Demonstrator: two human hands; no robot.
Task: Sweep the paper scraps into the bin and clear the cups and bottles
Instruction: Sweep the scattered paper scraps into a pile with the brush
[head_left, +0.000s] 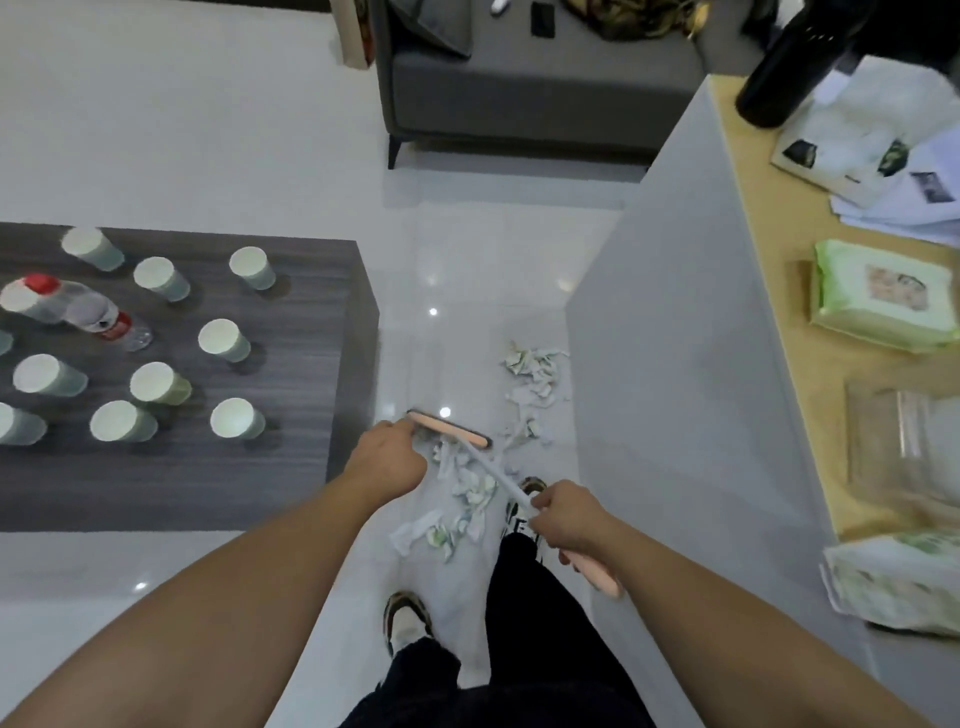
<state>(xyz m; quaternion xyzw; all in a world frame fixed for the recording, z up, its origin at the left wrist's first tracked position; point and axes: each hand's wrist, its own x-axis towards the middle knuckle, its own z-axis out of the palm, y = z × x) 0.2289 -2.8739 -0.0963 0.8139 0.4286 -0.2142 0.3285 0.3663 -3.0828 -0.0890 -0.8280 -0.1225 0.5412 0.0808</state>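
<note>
Torn paper scraps (467, 499) lie on the white floor by my feet, and a second heap (535, 369) lies further ahead by the cabinet. A broom with a pink head (449, 434) and a white handle stands among them. My right hand (566, 514) grips the handle above its pink end. My left hand (387, 462) is curled in a fist at the left end of the broom head; what it holds is hidden. Several paper cups (224, 338) and a lying plastic bottle (78, 312) with a red cap are on the dark low table (291, 467) at the left.
A white cabinet (675, 364) with a wooden top walls in the right side and carries wipe packs (883, 296), papers and a black bottle (789, 67). A grey sofa (519, 104) stands ahead. My shoes (408, 621) are close to the scraps. No bin is in view.
</note>
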